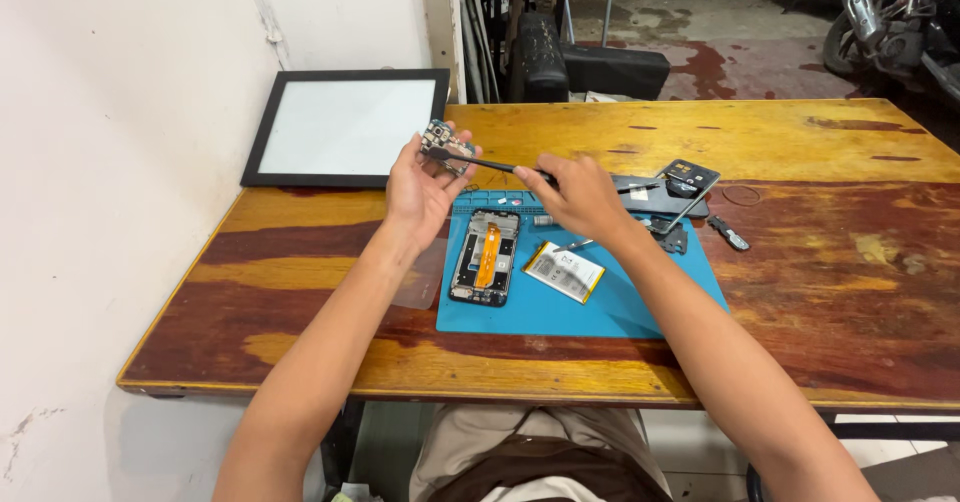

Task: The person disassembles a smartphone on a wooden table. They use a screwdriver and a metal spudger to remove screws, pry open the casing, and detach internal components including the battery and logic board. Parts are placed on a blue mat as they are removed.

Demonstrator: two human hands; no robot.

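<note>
A long wooden table (800,292), its top worn red and yellow, fills the scene, with a black-framed white panel (345,127) leaning against the wall at its far left corner. In the middle of the table lies a blue repair mat (620,307). Both forearms reach in from the near edge and rise towards the far side of the mat, elbows low and wrists lifted clear of the table. On the left part of the mat lies an opened phone frame (484,257) with an orange flex strip down its middle, and just to the right of it a flat phone battery (565,271), set at a slant. At the far right of the mat are a dark phone back cover (688,176) and small loose parts. The left hand (420,190) is raised above the mat's far left corner, palm turned inward, fingers closed around a small circuit board (447,145). The right hand (580,197), knuckles up, grips a thin black tool (490,163) whose tip touches the board.
</note>
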